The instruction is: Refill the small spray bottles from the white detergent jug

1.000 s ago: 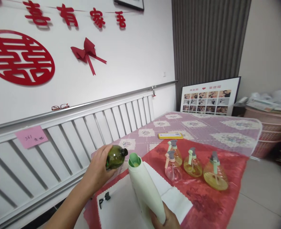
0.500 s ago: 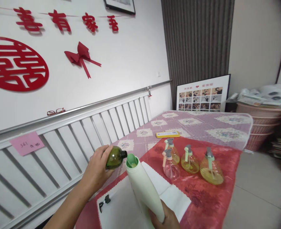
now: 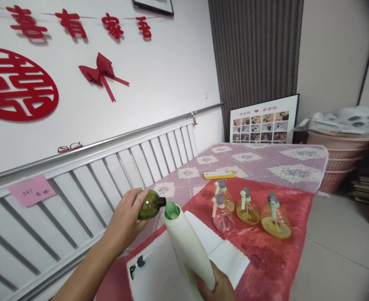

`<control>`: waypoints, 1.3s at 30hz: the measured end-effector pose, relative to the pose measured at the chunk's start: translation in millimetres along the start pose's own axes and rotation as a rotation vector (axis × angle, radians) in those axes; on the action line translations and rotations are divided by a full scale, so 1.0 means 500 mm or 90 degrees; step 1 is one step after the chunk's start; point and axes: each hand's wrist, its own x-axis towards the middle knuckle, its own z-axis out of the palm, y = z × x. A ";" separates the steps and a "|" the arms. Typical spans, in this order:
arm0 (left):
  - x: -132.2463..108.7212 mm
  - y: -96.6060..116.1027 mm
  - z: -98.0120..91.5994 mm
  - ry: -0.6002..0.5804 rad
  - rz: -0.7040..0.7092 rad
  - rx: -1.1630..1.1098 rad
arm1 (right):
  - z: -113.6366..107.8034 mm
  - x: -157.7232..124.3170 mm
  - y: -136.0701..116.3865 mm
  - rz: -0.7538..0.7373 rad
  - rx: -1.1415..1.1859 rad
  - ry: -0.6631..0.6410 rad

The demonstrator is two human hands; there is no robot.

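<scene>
My left hand point(image 3: 128, 217) is wrapped round a dark green bottle point(image 3: 150, 205), which lies almost on its side with its black neck pointing right. A thin stream seems to run from that neck into the mouth of a pale green, long-bodied container point(image 3: 189, 242). This container is tilted, its open green mouth up and toward the bottle. Low in the view, my right hand point(image 3: 219, 284) grips its lower part; some fingers are hidden behind it. A black pump head point(image 3: 137, 266) lies on the white cloth point(image 3: 159, 278) below my left hand.
Several spray bottles with yellow or pink liquid, such as the rightmost one point(image 3: 276, 219), stand on a red cloth point(image 3: 265, 263). Behind them a yellow flat case point(image 3: 218, 174) lies on the patterned table cover point(image 3: 253, 156). A white radiator point(image 3: 109, 179) runs along the left wall.
The whole view has shifted slightly, moving the scene a little left. Both hands keep their hold, and the bottle's neck stays at the container's mouth.
</scene>
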 end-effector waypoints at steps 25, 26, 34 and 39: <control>0.012 0.006 -0.012 -0.008 0.022 0.077 | -0.001 -0.001 -0.012 -0.029 0.001 0.019; 0.012 0.007 -0.013 -0.008 0.021 0.079 | -0.001 -0.001 -0.014 -0.029 0.000 0.018; 0.014 0.004 -0.015 -0.023 0.023 0.089 | -0.002 -0.002 -0.015 -0.022 0.004 0.009; 0.014 0.002 -0.014 -0.028 0.028 0.111 | -0.001 -0.003 -0.011 -0.007 -0.006 0.001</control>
